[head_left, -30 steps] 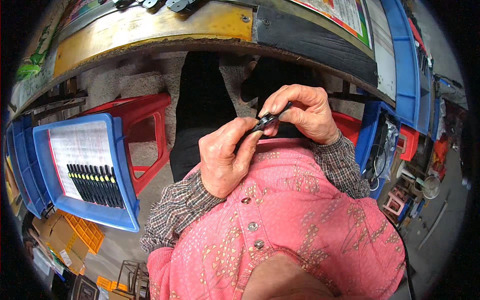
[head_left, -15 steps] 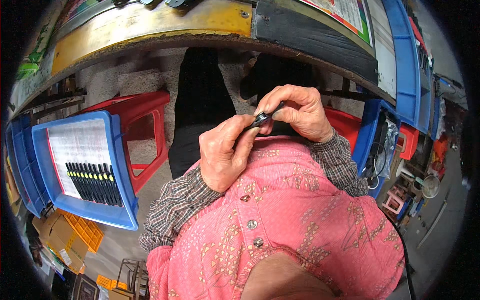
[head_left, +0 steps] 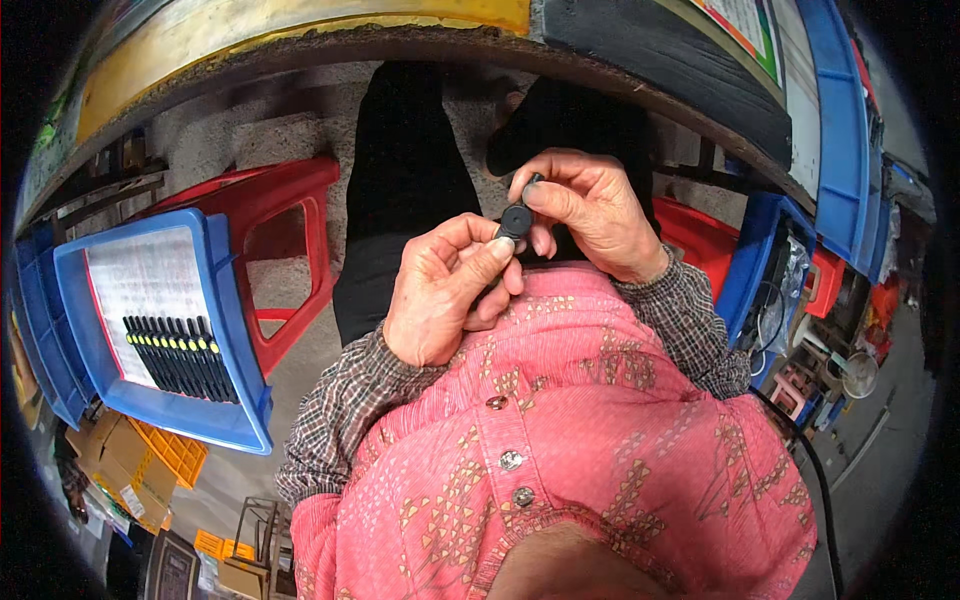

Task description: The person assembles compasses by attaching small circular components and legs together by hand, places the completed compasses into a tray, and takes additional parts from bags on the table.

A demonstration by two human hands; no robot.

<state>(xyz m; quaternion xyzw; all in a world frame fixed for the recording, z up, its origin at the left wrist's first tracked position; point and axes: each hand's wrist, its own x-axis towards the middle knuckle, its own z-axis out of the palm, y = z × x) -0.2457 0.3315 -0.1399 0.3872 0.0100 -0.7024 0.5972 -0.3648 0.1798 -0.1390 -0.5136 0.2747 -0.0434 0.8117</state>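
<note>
Over my lap, both hands hold one small black plastic piece (head_left: 516, 221) with a round, disc-like middle and a narrow arm at each end. The thumb and fingers of my left hand (head_left: 445, 285) pinch its lower end beside the disc. At the upper end, the thumb and forefinger of my right hand (head_left: 590, 210) grip the narrow tip. The disc's flat face is turned up, with a small mark at its centre. Fingers cover both ends of the piece.
A blue tray (head_left: 262, 400) on my left holds a row of slim black parts (head_left: 180, 360) with yellow dots. Beside it is a red stool (head_left: 320, 235). The workbench edge (head_left: 300, 42) curves ahead. Blue bins (head_left: 845, 130) and another red stool (head_left: 690, 235) are on my right.
The black piece has been turned, so its round face now shows. My fingers have shifted toward its ends, and my right hand has moved slightly lower. The view has tilted a little.
</note>
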